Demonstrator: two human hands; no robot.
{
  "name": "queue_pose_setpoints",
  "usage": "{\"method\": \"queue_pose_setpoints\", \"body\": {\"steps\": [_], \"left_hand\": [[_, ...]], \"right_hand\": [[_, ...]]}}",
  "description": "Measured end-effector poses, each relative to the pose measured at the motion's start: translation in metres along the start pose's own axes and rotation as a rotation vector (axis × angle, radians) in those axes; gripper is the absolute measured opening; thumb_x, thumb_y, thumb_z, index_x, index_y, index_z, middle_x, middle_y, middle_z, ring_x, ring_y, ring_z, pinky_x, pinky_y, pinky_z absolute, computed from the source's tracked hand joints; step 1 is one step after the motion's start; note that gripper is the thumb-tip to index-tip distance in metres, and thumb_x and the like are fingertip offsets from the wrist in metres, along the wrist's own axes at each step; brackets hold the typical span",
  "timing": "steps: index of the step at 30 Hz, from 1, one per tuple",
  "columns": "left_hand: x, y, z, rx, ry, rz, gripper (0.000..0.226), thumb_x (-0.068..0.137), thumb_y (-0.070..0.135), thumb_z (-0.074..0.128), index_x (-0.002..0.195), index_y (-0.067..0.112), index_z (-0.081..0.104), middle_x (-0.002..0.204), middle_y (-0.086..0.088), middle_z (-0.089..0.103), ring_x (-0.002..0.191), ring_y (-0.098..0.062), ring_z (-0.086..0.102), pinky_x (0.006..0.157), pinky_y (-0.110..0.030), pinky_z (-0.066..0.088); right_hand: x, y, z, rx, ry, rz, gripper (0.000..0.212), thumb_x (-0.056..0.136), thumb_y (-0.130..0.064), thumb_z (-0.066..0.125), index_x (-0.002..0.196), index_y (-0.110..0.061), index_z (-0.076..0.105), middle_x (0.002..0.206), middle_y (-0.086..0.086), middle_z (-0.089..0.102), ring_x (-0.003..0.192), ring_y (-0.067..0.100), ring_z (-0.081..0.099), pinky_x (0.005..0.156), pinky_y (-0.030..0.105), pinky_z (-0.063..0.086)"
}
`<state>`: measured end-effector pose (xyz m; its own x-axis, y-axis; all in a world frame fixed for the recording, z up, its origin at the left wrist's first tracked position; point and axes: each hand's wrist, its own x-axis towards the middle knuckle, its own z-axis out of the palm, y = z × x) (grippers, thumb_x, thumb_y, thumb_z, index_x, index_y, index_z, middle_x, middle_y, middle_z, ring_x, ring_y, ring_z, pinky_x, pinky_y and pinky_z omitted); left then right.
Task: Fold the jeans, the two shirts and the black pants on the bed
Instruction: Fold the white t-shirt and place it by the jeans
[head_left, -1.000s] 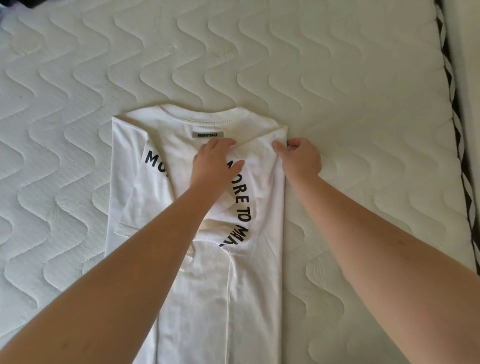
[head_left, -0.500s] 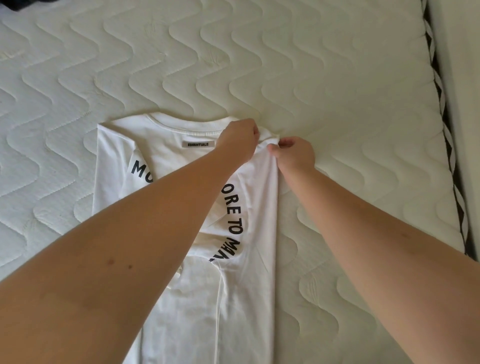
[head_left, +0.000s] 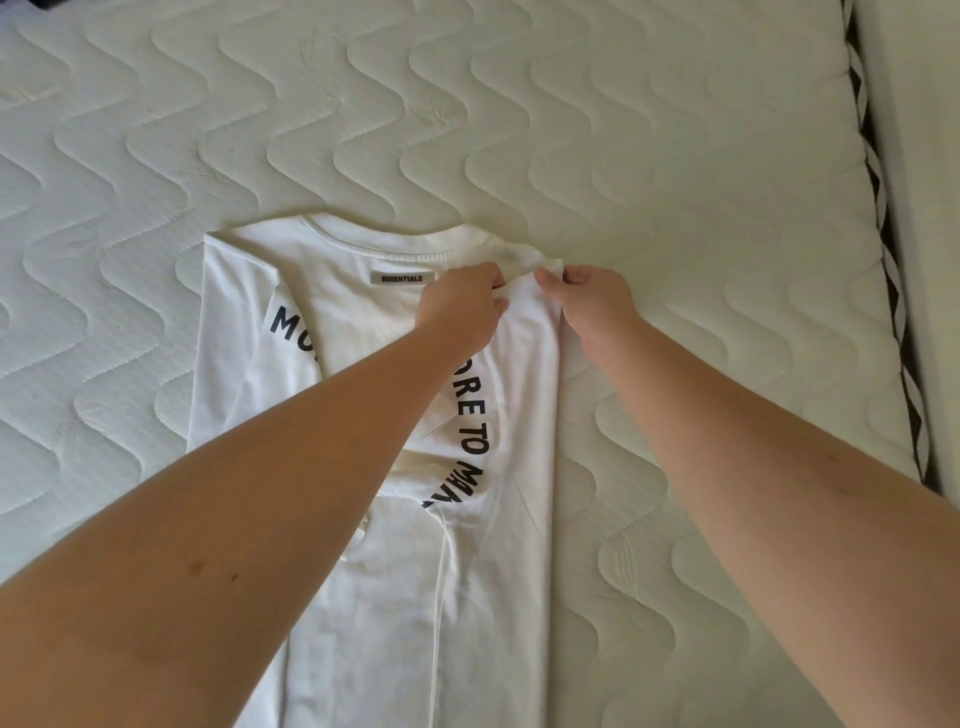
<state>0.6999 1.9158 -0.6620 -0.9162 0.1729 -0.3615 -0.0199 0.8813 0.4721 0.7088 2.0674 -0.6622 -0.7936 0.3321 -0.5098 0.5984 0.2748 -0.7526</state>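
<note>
- Left hand (head_left: 460, 306) grip: fingers curled, pinching the folded-over right shoulder fabric of the white shirt (head_left: 363, 322), just under the collar.
- Right hand (head_left: 592, 301) grip: thumb and fingers pinching the same shoulder corner from the outer side; the two hands nearly touch.
- Shirt lies flat on the bed (head_left: 675, 182), collar away from the person, both sides folded inward, black lettering partly covered, grey neck label (head_left: 402, 278) just left of the left hand.
- Shirt's right folded edge runs straight down from the right hand; hem end leaves the frame at the bottom.
- Edges: bed's right edge with black-and-white piping (head_left: 883, 218) well apart from the shirt; wide bare quilted mattress above, left and right of the shirt.
- A dark item (head_left: 44, 2) just shows at the top-left corner, too cropped to tell what.
- Versus half a second ago: hands hardly moved, both remain on that corner; left hand sits a bit lower, fabric bunched slightly more between them.
</note>
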Motion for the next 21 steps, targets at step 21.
{"method": "queue_pose_setpoints", "body": {"steps": [21], "left_hand": [[-0.057,-0.049,-0.019,0.19,-0.052,-0.173,0.06,0.079,0.052,0.072,0.123,0.022,0.045,0.121,0.0,0.052,0.116,-0.025,0.049,0.093,-0.044,0.037]], "right_hand": [[-0.052,0.03,0.009,-0.308,0.254,-0.371,0.018,0.096,-0.021,0.056,0.111,-0.014,0.063,0.098,-0.002,0.064,0.087,0.016,0.058,0.082,0.025,0.044]]}}
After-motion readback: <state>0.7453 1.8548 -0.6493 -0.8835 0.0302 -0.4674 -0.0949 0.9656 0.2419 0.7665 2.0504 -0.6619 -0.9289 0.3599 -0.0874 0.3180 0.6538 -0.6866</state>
